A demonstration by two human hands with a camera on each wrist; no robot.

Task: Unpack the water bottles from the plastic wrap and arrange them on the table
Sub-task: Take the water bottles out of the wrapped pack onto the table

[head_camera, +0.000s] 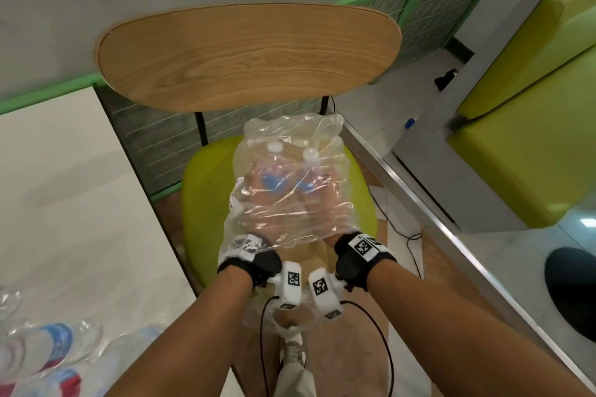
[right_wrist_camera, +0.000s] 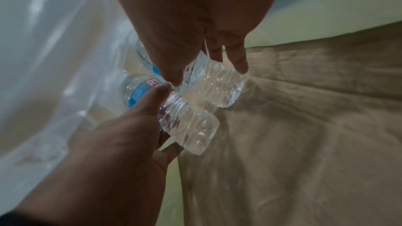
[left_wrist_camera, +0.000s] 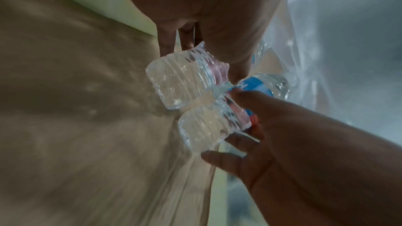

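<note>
A clear plastic wrap (head_camera: 290, 132) hangs over the green chair seat (head_camera: 200, 203), and both my hands are inside it. Two water bottles with white caps and blue labels lie side by side in there. My left hand (left_wrist_camera: 202, 61) grips the left bottle (left_wrist_camera: 180, 78) round its ribbed lower half, thumb on one side and fingers on the other. My right hand (right_wrist_camera: 207, 75) grips the right bottle (right_wrist_camera: 213, 85) the same way. In the head view the left hand (head_camera: 258, 206) and right hand (head_camera: 322, 206) show dimly through the film.
A white table (head_camera: 64, 187) stands at my left, with several unpacked bottles (head_camera: 48, 348) lying at its near corner. The chair's wooden backrest (head_camera: 248, 55) rises behind the wrap. A metal-edged counter (head_camera: 419, 203) and a green bench (head_camera: 532, 138) are on the right. Beige trousers (left_wrist_camera: 76, 109) lie below my hands.
</note>
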